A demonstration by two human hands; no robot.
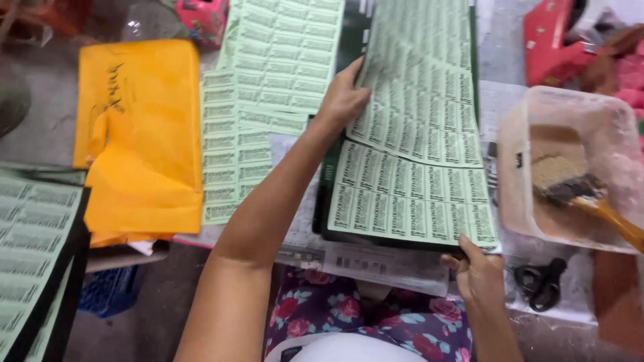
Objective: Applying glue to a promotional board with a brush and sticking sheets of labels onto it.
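A tall pale green sheet of small printed labels (419,100) lies on a dark backing board (333,167) in front of me. My left hand (343,99) grips the left edge of the upper part of the sheet, lifting it off the lower part (409,204). My right hand (477,271) pinches the sheet and board at the near right corner. More green label sheets (268,80) lie flat to the left of my left arm.
A yellow-orange envelope (137,134) lies at left. A translucent plastic tub (570,167) at right holds a brush with an orange handle (604,208). Black scissors (540,281) lie near my right hand. Another label sheet on a dark board (33,234) sits far left.
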